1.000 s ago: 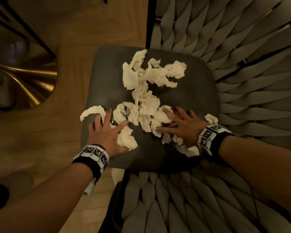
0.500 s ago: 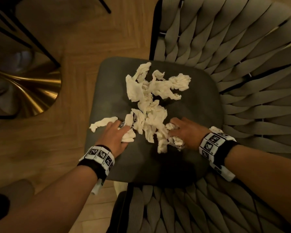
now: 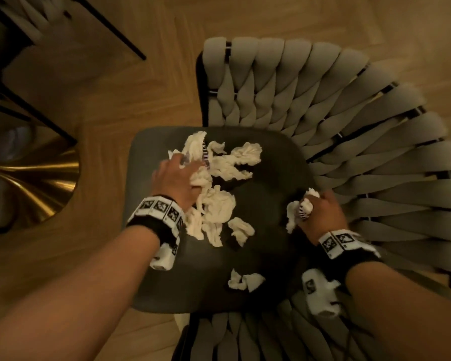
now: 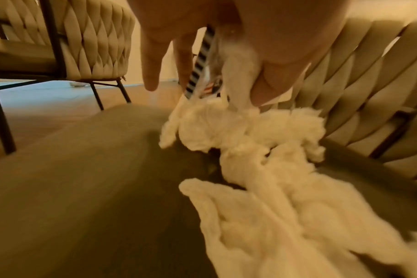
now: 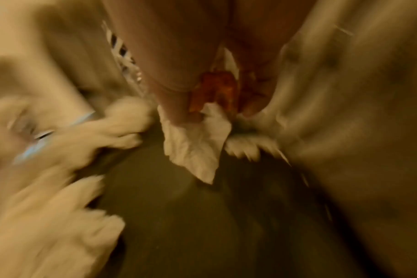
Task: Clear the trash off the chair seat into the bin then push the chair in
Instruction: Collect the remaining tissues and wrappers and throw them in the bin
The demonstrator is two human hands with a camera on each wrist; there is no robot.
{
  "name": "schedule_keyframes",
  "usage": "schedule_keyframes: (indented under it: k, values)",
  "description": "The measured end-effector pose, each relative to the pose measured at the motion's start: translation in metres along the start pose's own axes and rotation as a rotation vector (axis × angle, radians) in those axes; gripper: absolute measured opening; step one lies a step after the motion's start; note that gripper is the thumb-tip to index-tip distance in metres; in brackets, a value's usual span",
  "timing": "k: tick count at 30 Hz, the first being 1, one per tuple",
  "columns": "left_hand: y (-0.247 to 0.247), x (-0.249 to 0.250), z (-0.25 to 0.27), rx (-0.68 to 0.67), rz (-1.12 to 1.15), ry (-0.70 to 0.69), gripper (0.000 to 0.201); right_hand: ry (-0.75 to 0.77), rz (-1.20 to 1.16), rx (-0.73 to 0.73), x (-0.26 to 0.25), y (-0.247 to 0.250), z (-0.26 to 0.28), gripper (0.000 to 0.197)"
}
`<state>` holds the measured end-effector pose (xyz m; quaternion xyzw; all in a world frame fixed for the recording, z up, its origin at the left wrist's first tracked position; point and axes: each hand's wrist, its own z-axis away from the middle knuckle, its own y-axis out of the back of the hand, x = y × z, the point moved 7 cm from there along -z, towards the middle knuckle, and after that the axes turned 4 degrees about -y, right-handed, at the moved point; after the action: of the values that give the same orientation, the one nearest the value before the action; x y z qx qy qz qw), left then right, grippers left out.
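Note:
Crumpled white tissues (image 3: 220, 207) lie scattered over the dark chair seat (image 3: 151, 277), with one small scrap (image 3: 245, 280) near its front. My left hand (image 3: 179, 175) is in the far part of the pile and grips tissue together with a striped wrapper (image 4: 200, 69). My right hand (image 3: 317, 208) sits at the seat's right edge, by the woven backrest, and holds a wad of tissue (image 3: 298, 209). The blurred right wrist view shows that wad (image 5: 193, 144) and something orange-red (image 5: 214, 90) between the fingers. No bin is in view.
The chair's woven grey backrest (image 3: 349, 142) curves round the right and front of the seat. A shiny gold table base (image 3: 37, 183) stands on the wooden floor at left. Another woven chair (image 4: 93, 43) with thin black legs stands beyond.
Both hands closed on trash near the front of the pile. The left hand then went to the far side of the pile; the right hand drew away to the right with its wad.

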<state>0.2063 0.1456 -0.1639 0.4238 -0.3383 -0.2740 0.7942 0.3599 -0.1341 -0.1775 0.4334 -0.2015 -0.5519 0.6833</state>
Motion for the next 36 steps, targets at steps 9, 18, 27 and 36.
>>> schedule_keyframes:
  k: [9, 18, 27, 36]
  values:
    - [-0.045, -0.009, -0.037, -0.117, -0.039, 0.060, 0.059, -0.266, -0.022, -0.024, 0.034, -0.056, -0.018, 0.041]
    - [-0.008, -0.002, 0.037, 0.039, 0.275, 0.120, 0.050, -0.064, -0.228, 0.011, -0.003, -0.004, -0.016, 0.035]
    - [-0.092, -0.012, 0.102, -0.177, 0.124, 0.098, 0.070, 0.448, -0.154, 0.093, -0.180, 0.039, -0.083, 0.034]
    - [-0.120, 0.010, 0.084, -0.297, -0.026, 0.140, 0.074, 0.350, 0.045, -0.111, -0.153, -0.026, -0.129, 0.053]
